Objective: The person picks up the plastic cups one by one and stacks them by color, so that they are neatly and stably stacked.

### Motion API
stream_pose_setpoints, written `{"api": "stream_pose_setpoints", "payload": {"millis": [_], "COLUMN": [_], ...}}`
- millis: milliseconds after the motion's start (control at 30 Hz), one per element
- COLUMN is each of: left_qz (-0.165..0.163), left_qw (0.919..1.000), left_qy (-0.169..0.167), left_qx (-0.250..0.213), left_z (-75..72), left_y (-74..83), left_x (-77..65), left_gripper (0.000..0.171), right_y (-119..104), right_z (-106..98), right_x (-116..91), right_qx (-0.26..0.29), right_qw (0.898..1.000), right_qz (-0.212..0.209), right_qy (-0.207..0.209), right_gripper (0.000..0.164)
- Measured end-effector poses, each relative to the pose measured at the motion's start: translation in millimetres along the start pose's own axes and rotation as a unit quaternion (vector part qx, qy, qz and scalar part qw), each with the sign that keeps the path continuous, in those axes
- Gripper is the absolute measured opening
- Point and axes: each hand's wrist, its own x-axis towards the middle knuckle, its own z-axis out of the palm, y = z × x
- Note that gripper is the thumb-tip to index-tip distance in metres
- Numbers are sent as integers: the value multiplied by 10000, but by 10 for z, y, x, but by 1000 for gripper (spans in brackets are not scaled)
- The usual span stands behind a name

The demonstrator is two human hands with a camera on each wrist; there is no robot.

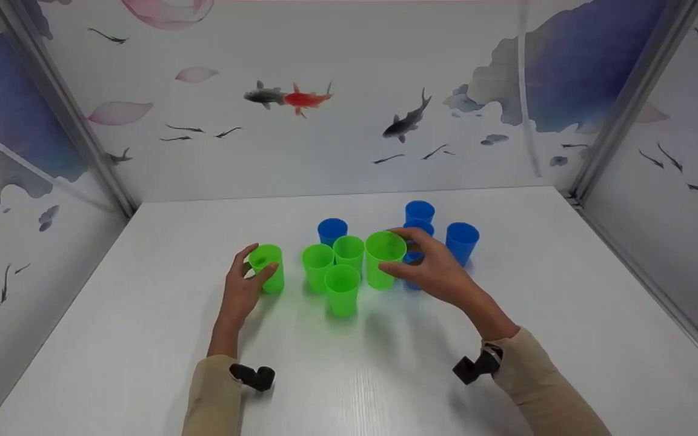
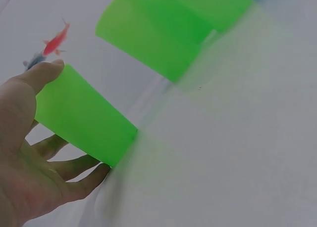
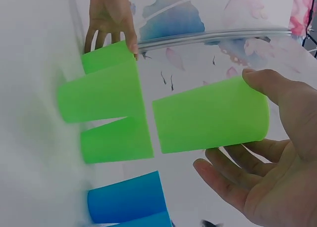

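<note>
My left hand [image 1: 243, 290] grips a green plastic cup [image 2: 84, 118] standing upright on the table, thumb on the near side and fingers around the far side. My right hand [image 1: 446, 275] pinches another green cup [image 3: 213, 115] between thumb and fingers. In the right wrist view this cup hangs off the table, its base about level with the standing cups' rims. Between the hands stand three green cups close together: one at the left [image 1: 317, 272], one behind [image 1: 349, 249] and one in front [image 1: 343, 300].
Blue cups stand farther back: one [image 1: 332, 230] behind the green group, one [image 1: 420, 211] at the rear, one [image 1: 462, 243] right of my right hand. More blue cups are partly hidden behind that hand. Printed wall panels [image 1: 349, 169] enclose the white table [image 1: 325, 387].
</note>
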Motion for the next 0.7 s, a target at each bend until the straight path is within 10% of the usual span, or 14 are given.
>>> {"api": "stream_pose_setpoints", "payload": {"millis": [700], "left_qz": [-14], "left_qw": [10000], "left_qy": [-18], "left_qx": [-74], "left_z": [2], "left_y": [-7], "left_x": [16], "left_gripper": [79], "right_y": [-822], "right_z": [237], "right_x": [568], "right_qx": [411], "right_qw": [9977], "right_qz": [-399], "right_qy": [-358], "right_gripper": [68]}}
